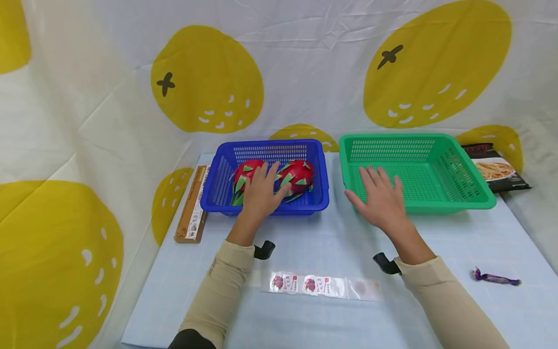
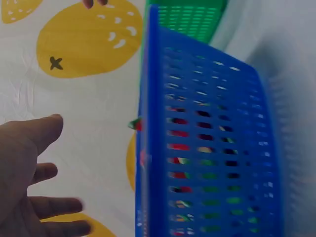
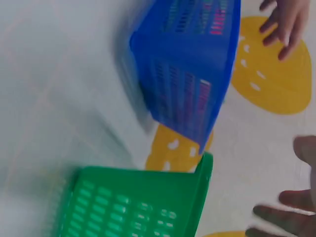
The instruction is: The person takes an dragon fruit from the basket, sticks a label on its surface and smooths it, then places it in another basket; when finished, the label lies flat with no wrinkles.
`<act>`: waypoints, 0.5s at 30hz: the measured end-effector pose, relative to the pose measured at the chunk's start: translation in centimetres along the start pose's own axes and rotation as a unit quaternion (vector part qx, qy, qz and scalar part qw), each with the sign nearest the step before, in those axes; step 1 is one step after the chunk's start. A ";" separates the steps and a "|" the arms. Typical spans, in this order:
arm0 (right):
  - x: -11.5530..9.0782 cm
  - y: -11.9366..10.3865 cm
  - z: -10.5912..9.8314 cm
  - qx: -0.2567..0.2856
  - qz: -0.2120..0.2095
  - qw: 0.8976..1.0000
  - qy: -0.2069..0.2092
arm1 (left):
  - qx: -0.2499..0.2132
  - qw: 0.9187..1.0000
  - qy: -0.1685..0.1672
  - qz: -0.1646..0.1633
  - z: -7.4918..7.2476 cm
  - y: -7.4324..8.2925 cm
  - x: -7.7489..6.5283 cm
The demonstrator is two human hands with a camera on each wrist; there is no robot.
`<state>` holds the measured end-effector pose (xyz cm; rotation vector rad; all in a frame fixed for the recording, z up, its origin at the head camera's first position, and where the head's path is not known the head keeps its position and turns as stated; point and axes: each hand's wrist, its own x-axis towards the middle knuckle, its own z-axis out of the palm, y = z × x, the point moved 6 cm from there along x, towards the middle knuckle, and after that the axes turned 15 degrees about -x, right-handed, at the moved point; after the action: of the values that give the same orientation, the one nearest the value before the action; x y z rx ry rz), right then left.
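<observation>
In the head view my left hand (image 1: 260, 195) is over the front of a blue basket (image 1: 213, 177), its fingers spread and holding nothing. Two red dragon fruits with green scales lie in that basket, the left dragon fruit (image 1: 247, 167) partly behind the hand and the right dragon fruit (image 1: 302, 173) beside its fingers. My right hand (image 1: 384, 203), also spread and without anything in it, is above the front left of a green basket (image 1: 475, 186). No contents show in the green basket. From the left wrist, the hand (image 2: 24, 173) appears apart from the blue basket's wall.
A strip of clear packets with dragon fruit stickers (image 1: 324, 286) lies near the front. On the left is a long brown box (image 1: 192, 206). A purple wrapped candy (image 1: 497, 278) lies on the right, and a black food packet (image 1: 497, 167) is behind the green basket's right side.
</observation>
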<state>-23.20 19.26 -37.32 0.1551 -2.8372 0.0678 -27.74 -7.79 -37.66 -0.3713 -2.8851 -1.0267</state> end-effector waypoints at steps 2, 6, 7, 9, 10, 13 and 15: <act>-0.2 -0.6 -0.4 0.054 -0.002 0.997 0.053 | -0.050 0.999 -0.015 0.006 -0.2 0.5 1.0; -0.6 -2.2 0.6 0.218 0.034 0.975 0.032 | -0.126 0.991 -0.045 -0.017 -0.3 0.9 3.7; -0.7 -2.5 1.4 0.251 0.056 0.966 -0.007 | -0.132 0.990 -0.050 -0.024 -0.2 0.8 4.4; -1.0 -3.2 3.4 0.305 0.100 0.942 -0.098 | -0.132 0.989 -0.059 -0.039 0.3 0.5 5.9; -1.2 -3.6 4.4 0.332 0.122 0.924 -0.143 | -0.132 0.988 -0.064 -0.047 0.6 0.3 6.5; -1.7 -4.7 6.9 0.403 0.170 0.868 -0.236 | -0.134 0.984 -0.086 -0.077 1.7 -0.3 8.1; -1.9 -5.4 7.9 0.449 0.193 0.832 -0.262 | -0.144 0.979 -0.104 -0.099 2.4 -0.7 8.8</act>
<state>-23.08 13.61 -45.28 -0.2538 -3.0255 1.6795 -36.39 -4.98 -38.82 -0.2168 -3.0062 -1.5343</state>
